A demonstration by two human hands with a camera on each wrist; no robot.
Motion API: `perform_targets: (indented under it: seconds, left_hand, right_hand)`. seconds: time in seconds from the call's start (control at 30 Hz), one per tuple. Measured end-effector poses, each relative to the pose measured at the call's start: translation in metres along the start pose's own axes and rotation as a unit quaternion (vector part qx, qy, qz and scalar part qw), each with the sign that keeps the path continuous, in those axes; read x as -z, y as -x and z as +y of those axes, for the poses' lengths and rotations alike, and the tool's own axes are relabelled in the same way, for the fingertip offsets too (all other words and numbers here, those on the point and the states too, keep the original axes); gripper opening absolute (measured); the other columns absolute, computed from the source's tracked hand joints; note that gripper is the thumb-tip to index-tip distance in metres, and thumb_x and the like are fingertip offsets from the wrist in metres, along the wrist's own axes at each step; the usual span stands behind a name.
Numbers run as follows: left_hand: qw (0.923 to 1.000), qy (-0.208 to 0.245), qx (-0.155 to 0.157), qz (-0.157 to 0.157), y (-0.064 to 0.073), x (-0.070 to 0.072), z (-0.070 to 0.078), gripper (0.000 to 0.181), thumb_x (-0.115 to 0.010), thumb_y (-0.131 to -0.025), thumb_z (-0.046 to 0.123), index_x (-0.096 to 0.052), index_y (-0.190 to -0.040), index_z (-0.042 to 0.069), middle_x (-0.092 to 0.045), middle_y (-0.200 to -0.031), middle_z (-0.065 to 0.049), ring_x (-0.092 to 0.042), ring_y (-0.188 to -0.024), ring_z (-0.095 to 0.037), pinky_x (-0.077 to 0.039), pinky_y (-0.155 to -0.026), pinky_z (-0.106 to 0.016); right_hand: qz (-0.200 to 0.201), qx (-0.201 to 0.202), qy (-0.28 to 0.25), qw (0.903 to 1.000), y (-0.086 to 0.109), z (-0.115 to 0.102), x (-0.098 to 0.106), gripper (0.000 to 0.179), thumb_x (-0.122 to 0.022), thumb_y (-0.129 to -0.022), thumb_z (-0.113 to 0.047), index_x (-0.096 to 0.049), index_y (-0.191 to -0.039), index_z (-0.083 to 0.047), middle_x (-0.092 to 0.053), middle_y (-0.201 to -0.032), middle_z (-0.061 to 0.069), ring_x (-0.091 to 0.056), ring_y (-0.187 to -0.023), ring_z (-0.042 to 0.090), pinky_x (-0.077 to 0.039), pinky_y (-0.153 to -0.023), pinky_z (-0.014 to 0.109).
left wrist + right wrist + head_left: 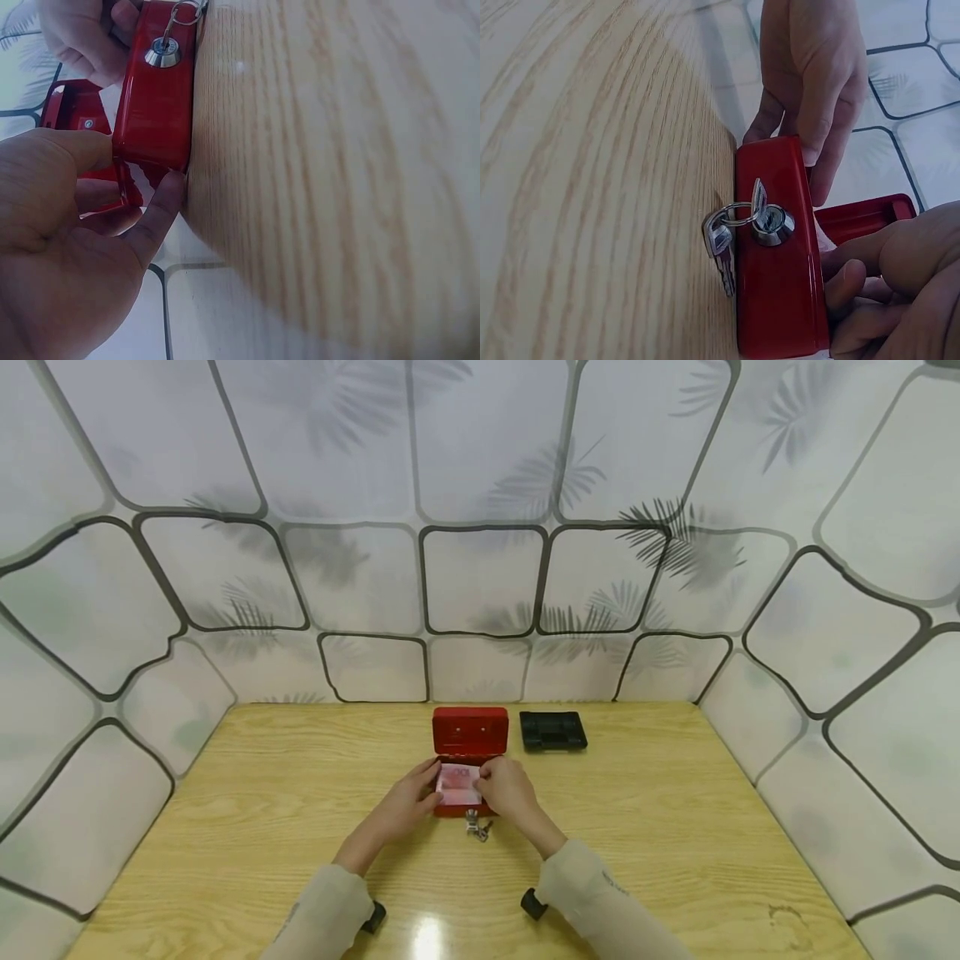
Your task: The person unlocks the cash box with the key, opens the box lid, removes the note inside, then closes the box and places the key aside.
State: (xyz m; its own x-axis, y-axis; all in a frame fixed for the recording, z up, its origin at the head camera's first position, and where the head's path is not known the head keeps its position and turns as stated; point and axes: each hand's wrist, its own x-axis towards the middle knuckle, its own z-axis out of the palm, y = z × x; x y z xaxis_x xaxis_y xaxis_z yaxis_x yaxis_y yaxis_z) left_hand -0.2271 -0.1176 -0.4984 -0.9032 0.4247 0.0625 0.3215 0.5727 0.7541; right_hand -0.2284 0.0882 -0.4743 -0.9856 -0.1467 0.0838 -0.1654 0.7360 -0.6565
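Note:
A red cash box (459, 811) stands on the table with its lid (470, 730) raised at the back. Pink banknotes (457, 783) marked 100 lie in its opening. My right hand (506, 789) has curled fingers at the right side, pinching the notes' edge; the fingertips are partly hidden by the box's front wall in the right wrist view. At the left end rests my left hand (407, 803), thumb at the rim and extended fingers along the side. From the front lock (773, 225) a key ring hangs, with one key in the lock and another key (724, 255) dangling.
Behind the box and to its right lies a black plastic case (553, 731). The wooden table (285, 777) meets patterned cloth walls (480, 585) at the back and both sides.

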Motion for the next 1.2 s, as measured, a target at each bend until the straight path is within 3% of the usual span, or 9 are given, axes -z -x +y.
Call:
perform_targets:
  seconds: [0.07,0.17,0.33,0.43,0.83,1.03,1.2]
  left_hand:
    - [1.0000,0.000,0.003,0.000,0.000,0.000,0.000,0.058,-0.060,-0.104,0.008,-0.037,-0.154,-0.010,-0.033,-0.163,-0.024,-0.036,-0.148,-0.040,-0.034,-0.117,-0.053]
    - [1.0000,-0.004,0.001,0.001,0.001,0.000,0.000,0.058,-0.060,-0.104,0.008,-0.038,-0.154,-0.010,-0.033,-0.163,-0.024,-0.036,-0.147,-0.041,-0.034,-0.117,-0.054]
    - [0.9999,-0.010,-0.006,0.001,0.001,0.000,0.000,0.058,-0.060,-0.104,0.007,-0.036,-0.154,-0.011,-0.033,-0.163,-0.025,-0.037,-0.147,-0.041,-0.035,-0.117,-0.053]
    - [0.9999,-0.012,-0.012,0.003,0.000,0.000,-0.001,0.057,-0.059,-0.105,0.006,-0.037,-0.153,-0.012,-0.033,-0.162,-0.027,-0.036,-0.147,-0.042,-0.034,-0.117,-0.054]
    - [0.9995,-0.014,-0.027,0.002,0.000,0.001,-0.004,0.057,-0.060,-0.105,0.009,-0.037,-0.152,-0.014,-0.033,-0.160,-0.030,-0.035,-0.147,-0.045,-0.032,-0.117,-0.056]
    - [0.9996,-0.006,-0.028,0.000,0.000,0.001,-0.004,0.057,-0.059,-0.104,0.005,-0.036,-0.152,-0.015,-0.033,-0.161,-0.029,-0.035,-0.147,-0.044,-0.033,-0.117,-0.055]
    - [0.9999,-0.006,-0.014,-0.008,0.000,0.001,-0.003,0.058,-0.060,-0.104,0.008,-0.036,-0.154,-0.012,-0.032,-0.163,-0.026,-0.034,-0.148,-0.042,-0.032,-0.118,-0.054]
  right_hand:
    - [0.003,-0.004,-0.011,0.9999,-0.001,0.000,0.000,0.053,-0.070,-0.093,-0.003,-0.037,-0.054,-0.016,-0.029,-0.050,-0.006,-0.031,-0.049,0.009,-0.022,-0.047,0.024]
    - [0.021,-0.005,-0.033,0.9992,-0.003,0.003,-0.001,0.051,-0.069,-0.094,-0.003,-0.039,-0.054,-0.015,-0.030,-0.051,-0.006,-0.031,-0.049,0.009,-0.023,-0.048,0.023]
    - [0.079,0.003,-0.095,0.9923,-0.005,0.010,0.000,0.020,-0.072,-0.092,-0.001,-0.069,-0.073,0.000,-0.059,-0.062,0.000,-0.049,-0.057,0.008,-0.042,-0.053,0.022]
    - [0.101,-0.004,-0.130,0.9864,-0.005,0.012,0.001,0.007,-0.074,-0.090,-0.001,-0.077,-0.089,0.005,-0.071,-0.074,0.008,-0.057,-0.061,0.009,-0.048,-0.054,0.023]
    - [0.094,-0.027,-0.225,0.9694,0.002,0.003,0.026,0.011,-0.074,-0.092,-0.004,-0.077,-0.095,0.005,-0.065,-0.063,0.017,-0.051,-0.050,0.010,-0.037,-0.044,0.019]
    - [0.095,-0.031,-0.281,0.9546,0.008,0.001,0.053,0.010,-0.073,-0.092,-0.002,-0.076,-0.094,0.007,-0.061,-0.062,0.019,-0.048,-0.048,0.011,-0.035,-0.042,0.018]
    - [0.106,-0.045,-0.310,0.9438,0.014,0.007,0.080,0.010,-0.073,-0.092,-0.001,-0.073,-0.095,0.009,-0.059,-0.059,0.009,-0.046,-0.048,0.009,-0.032,-0.042,0.017]
